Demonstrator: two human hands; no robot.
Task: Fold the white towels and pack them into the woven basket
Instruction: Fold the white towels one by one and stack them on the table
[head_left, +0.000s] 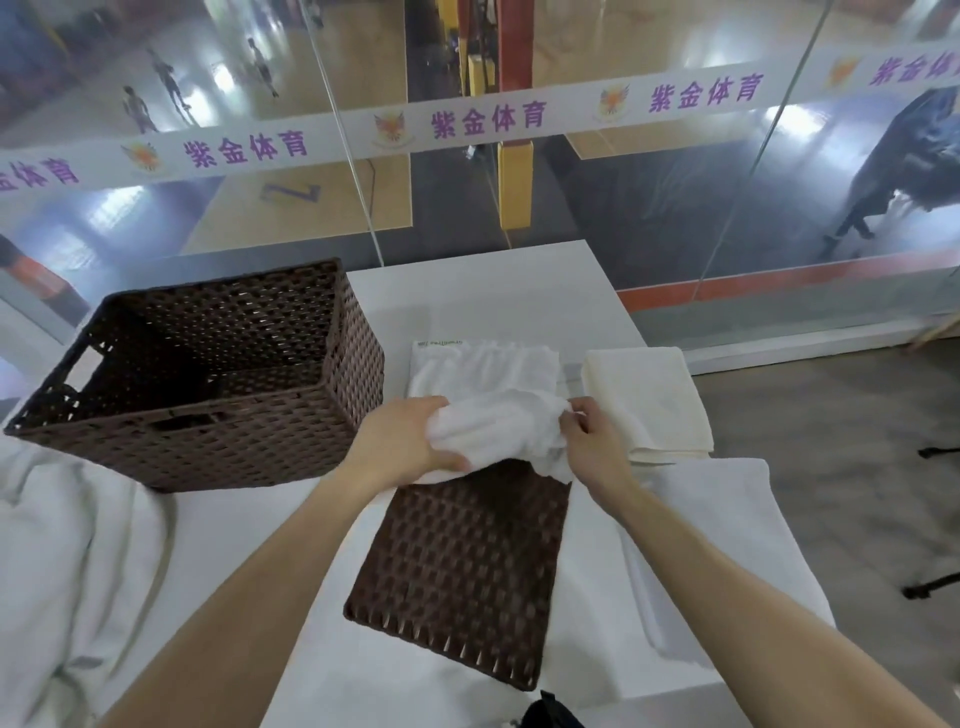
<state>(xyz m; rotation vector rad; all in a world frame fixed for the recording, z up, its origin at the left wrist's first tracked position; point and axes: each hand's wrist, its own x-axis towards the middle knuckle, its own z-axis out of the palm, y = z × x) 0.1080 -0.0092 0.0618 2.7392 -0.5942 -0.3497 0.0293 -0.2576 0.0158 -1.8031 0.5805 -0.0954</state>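
A dark brown woven basket (208, 384) stands open and empty on the white table, left of centre. Its flat woven lid (462, 577) lies in front of me. Above the lid's far edge I hold a bunched white towel (498, 421): my left hand (400, 441) grips its left end and my right hand (597, 441) pinches its right edge. A folded white towel (483, 364) lies just behind it, and a folded cream towel (649, 405) lies to the right.
A loose white cloth (62, 561) is heaped at the table's left edge, and another flat white towel (727, 545) lies at the right. A glass wall with a printed band (467, 124) rises behind the table. Grey floor lies to the right.
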